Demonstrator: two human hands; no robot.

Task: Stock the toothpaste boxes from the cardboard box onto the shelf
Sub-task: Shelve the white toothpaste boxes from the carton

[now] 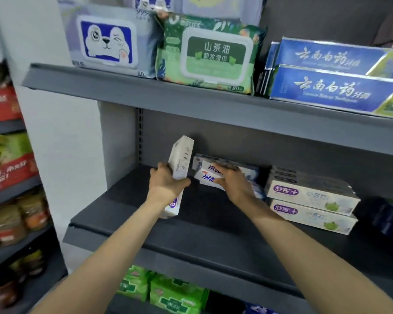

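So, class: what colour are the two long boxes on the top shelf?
Blue boxes with white lettering, clearest in the head view.

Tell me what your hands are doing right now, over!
Left hand grips a white toothpaste box, tilted on end. Right hand rests on the blue-lettered boxes stacked on the middle shelf. Nothing blocking the open spot at left.

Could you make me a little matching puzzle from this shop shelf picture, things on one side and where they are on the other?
Things:
1. green wipes pack
2. white toothpaste box
3. purple-logo boxes
4. blue toothpaste boxes

Places:
A. stacked on the middle shelf, at the right
B. gripped in the left hand
C. upper shelf, far right
D. upper shelf, beside the dog-face wipes pack

Pairs: 1-D, 2-B, 3-A, 4-C
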